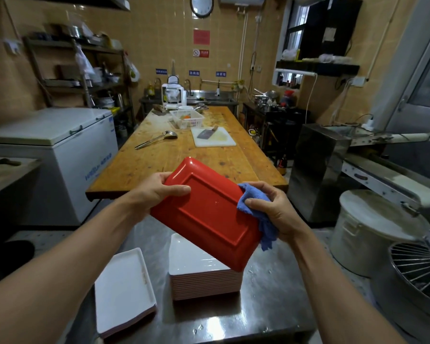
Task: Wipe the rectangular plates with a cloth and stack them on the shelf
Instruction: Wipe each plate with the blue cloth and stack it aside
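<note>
Tilting red plate (209,212), underside up, long axis diagonal

The red plate (209,212) looks like glossy smooth plastic, and the blue cloth (261,214) against it is soft, nubby fabric. The steel counter (271,306) shines wet and reflective, while the long table (174,155) beyond is worn, stained wood

Tan-tiled wall (159,26) (window (295,33), perhaps)
</note>
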